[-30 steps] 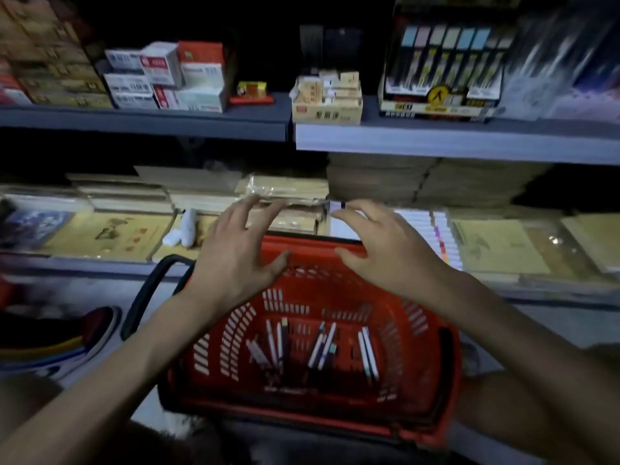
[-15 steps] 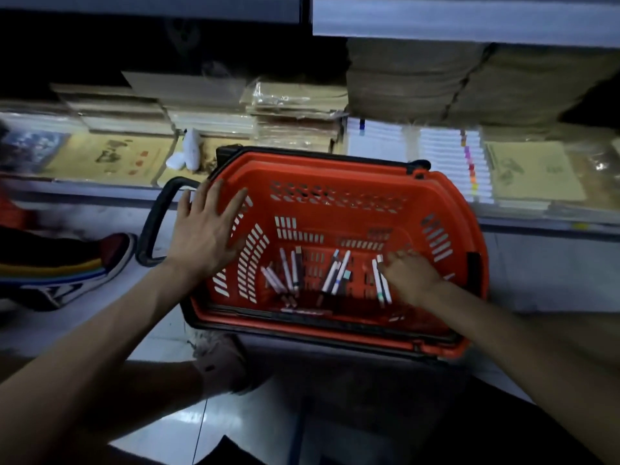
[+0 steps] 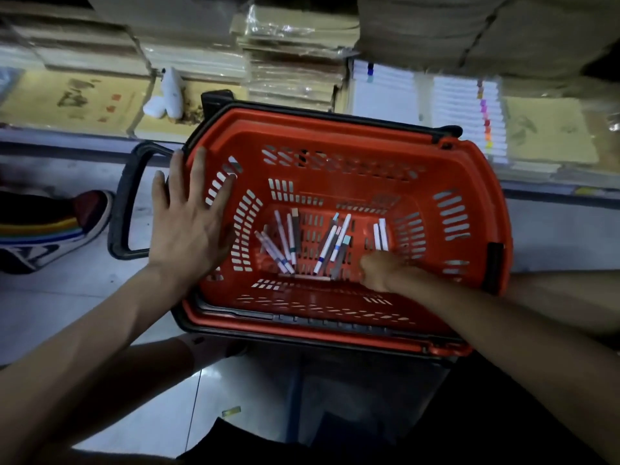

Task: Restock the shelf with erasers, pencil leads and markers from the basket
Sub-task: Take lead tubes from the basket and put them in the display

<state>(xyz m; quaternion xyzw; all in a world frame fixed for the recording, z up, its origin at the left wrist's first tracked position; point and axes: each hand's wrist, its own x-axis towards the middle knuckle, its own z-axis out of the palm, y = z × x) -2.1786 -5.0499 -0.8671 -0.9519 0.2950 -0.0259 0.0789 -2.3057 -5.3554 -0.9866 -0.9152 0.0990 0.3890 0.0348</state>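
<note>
An orange basket stands on the floor in front of the low shelf. Several white markers with coloured caps lie loose on its bottom. My left hand lies flat on the basket's left rim, fingers straight. My right hand is down inside the basket at the right, its fingers curled round the near ends of two white markers that stick out beyond it. No erasers or pencil leads show in the basket.
The basket's black handle hangs out to the left. Rows of white markers lie on the shelf behind the basket, beside paper stacks and a white bottle. A shoe sits on the floor at left.
Both hands came down from the basket's far rim. The left settled on the left rim; the right reached to the basket's bottom and closed on two markers. The view tilted downward.
</note>
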